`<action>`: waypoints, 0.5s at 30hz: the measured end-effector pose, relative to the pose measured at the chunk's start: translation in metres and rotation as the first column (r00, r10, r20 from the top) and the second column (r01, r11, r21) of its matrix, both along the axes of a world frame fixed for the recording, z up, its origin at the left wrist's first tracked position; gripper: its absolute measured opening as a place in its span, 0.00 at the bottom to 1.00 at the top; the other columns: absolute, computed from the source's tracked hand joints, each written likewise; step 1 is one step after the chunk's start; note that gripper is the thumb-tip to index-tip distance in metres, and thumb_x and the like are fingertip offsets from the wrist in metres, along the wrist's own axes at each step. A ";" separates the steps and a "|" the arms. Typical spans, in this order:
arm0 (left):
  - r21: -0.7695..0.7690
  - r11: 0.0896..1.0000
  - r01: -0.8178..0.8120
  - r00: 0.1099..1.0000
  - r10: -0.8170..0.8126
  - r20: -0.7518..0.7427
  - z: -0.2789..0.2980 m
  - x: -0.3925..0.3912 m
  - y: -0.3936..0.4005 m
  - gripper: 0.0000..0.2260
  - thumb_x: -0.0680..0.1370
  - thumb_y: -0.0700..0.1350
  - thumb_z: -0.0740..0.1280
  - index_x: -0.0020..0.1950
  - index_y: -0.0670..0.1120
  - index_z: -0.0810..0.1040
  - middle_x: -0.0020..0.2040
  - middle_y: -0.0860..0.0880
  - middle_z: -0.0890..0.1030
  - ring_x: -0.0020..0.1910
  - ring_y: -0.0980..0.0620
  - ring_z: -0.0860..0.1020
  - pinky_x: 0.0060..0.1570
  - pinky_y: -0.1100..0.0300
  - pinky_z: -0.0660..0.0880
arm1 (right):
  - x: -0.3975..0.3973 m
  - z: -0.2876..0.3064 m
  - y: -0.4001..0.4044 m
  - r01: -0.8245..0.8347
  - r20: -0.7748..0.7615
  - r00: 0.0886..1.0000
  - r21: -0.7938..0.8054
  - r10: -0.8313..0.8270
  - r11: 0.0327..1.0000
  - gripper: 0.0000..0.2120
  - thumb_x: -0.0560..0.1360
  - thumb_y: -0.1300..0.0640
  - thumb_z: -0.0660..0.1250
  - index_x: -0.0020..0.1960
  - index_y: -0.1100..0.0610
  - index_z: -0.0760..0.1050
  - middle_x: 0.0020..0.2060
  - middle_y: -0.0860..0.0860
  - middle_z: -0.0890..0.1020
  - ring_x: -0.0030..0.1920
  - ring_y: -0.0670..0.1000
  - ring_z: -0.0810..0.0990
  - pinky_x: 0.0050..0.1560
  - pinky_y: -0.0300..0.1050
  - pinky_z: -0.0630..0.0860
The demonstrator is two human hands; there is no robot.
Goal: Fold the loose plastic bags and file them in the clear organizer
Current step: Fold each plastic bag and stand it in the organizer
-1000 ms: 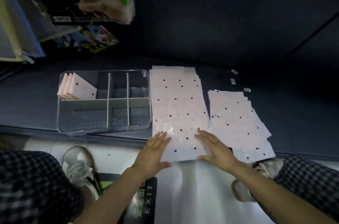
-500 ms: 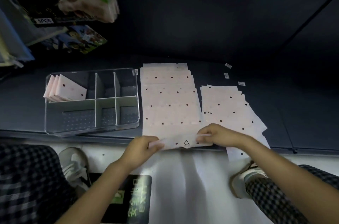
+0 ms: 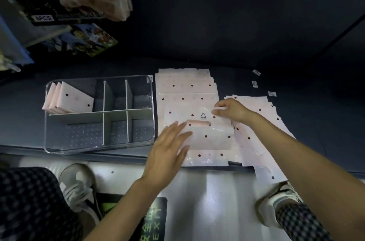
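I'm seeing the top bag [image 3: 209, 134] folded over on the middle stack [image 3: 185, 86], near edge brought up toward 12 o'clock, recycling triangle facing up. My right hand [image 3: 232, 110] is pinching the folded-over edge of that bag at its 2 o'clock corner, fingers curled on the plastic. My left hand [image 3: 169, 153] is lying flat at the bag's 8 o'clock side, fingers straight and spread, fingertips touching the plastic, gripping nothing.

The stack is sitting on the dark table [image 3: 316, 122], with its near end overhanging the table edge. A second, messier pile of bags [image 3: 262, 122] is lying just beside it at 3 o'clock, fanned out, partly under my right forearm.

The clear organizer [image 3: 98, 148] is sitting at 9 o'clock of the stack, just beside it; I can't tell if they're touching. Folded bags [image 3: 73, 100] are leaning tilted in its far-left compartment, at about 10 o'clock inside the box. I'm not seeing any bags in the other compartments.

Three small labels [image 3: 254, 83] are lying on the table at 1 o'clock of the stack, well apart from the hands.

At 10 o'clock of the view, printed packages [image 3: 59, 3] are hanging, blurred.
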State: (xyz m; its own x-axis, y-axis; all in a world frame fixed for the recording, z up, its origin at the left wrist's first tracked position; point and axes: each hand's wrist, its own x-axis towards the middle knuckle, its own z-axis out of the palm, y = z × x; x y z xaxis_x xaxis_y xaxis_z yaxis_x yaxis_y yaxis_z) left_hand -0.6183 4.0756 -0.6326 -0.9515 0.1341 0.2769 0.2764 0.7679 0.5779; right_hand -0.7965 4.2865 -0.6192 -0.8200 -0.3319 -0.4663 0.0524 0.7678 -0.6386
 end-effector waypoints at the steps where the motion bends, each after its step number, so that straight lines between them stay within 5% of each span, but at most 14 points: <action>1: -0.051 0.998 0.027 0.999 -0.025 0.035 -0.007 0.001 0.002 0.16 0.77 0.43 0.68 0.64 0.45 0.77 0.69 0.48 0.72 0.71 0.48 0.66 0.71 0.49 0.58 | -0.004 -0.005 -0.001 0.032 -0.011 0.999 0.008 -0.032 0.999 0.06 0.75 0.56 0.68 0.39 0.53 0.78 0.40 0.46 0.80 0.49 0.50 0.76 0.49 0.40 0.68; 4: -0.203 0.974 0.098 0.986 -0.067 0.154 -0.026 0.004 0.005 0.21 0.77 0.47 0.68 0.70 0.46 0.71 0.73 0.48 0.67 0.74 0.46 0.61 0.72 0.47 0.52 | -0.013 -0.021 -0.005 0.110 -0.060 0.993 0.107 -0.104 0.988 0.07 0.74 0.53 0.68 0.50 0.54 0.79 0.53 0.51 0.79 0.57 0.54 0.74 0.54 0.43 0.69; 7: -0.313 0.934 0.171 0.952 -0.074 0.298 -0.044 0.007 0.004 0.27 0.81 0.54 0.56 0.77 0.48 0.52 0.77 0.52 0.44 0.76 0.50 0.41 0.73 0.54 0.36 | -0.006 -0.028 -0.011 0.104 -0.221 0.975 0.301 -0.036 0.948 0.21 0.75 0.48 0.66 0.67 0.51 0.70 0.65 0.53 0.70 0.67 0.56 0.64 0.64 0.48 0.66; 10: -0.389 0.894 0.223 0.936 -0.084 0.342 -0.054 0.011 0.003 0.29 0.82 0.57 0.50 0.77 0.48 0.41 0.74 0.54 0.34 0.71 0.53 0.28 0.69 0.56 0.27 | 0.025 -0.025 -0.021 0.095 -0.482 0.876 0.228 0.027 0.969 0.20 0.78 0.52 0.63 0.69 0.56 0.68 0.65 0.55 0.71 0.66 0.57 0.66 0.66 0.48 0.63; 13: -0.437 0.852 0.289 0.917 -0.116 0.381 -0.056 0.011 0.006 0.30 0.82 0.59 0.47 0.77 0.48 0.38 0.74 0.53 0.33 0.70 0.51 0.27 0.67 0.53 0.25 | 0.078 -0.033 -0.033 -0.115 -0.615 0.745 0.261 0.257 0.958 0.19 0.77 0.57 0.64 0.67 0.62 0.71 0.65 0.59 0.75 0.66 0.59 0.72 0.67 0.51 0.67; 15: -0.466 0.824 0.324 0.904 -0.124 0.409 -0.057 0.009 0.007 0.30 0.80 0.61 0.43 0.77 0.48 0.39 0.74 0.53 0.33 0.72 0.50 0.29 0.68 0.52 0.25 | 0.115 -0.048 -0.041 -0.316 -0.537 0.704 0.349 0.465 0.882 0.24 0.78 0.54 0.62 0.71 0.63 0.66 0.70 0.58 0.69 0.71 0.59 0.67 0.72 0.57 0.60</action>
State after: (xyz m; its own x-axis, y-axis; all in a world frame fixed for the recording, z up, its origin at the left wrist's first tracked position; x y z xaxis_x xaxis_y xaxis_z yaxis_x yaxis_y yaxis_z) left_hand -0.6097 4.0825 -0.6901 -0.8941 0.3820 -0.2338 0.3375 0.9179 0.2089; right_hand -0.6819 4.2452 -0.6668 -0.7688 -0.6386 -0.0331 -0.6122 0.7500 -0.2505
